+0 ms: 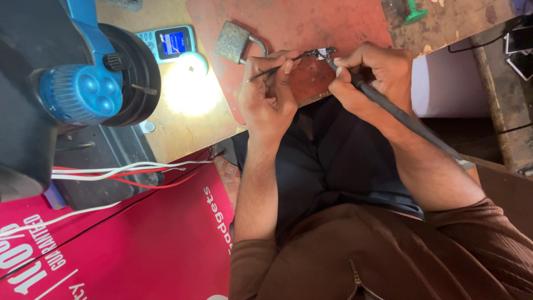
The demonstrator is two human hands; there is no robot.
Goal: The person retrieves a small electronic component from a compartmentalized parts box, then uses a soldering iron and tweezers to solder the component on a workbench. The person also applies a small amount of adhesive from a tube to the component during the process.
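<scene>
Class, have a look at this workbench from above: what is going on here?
A person seated at a workbench holds a thin wire in the left hand and a black pen-like iron in the right hand. Both meet at a tiny component over a red mat. A small phone lies nearby.

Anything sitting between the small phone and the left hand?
In the head view, a brightly lit patch of wooden bench, then a padlock on the red mat, lie between the small phone and left hand.
</scene>
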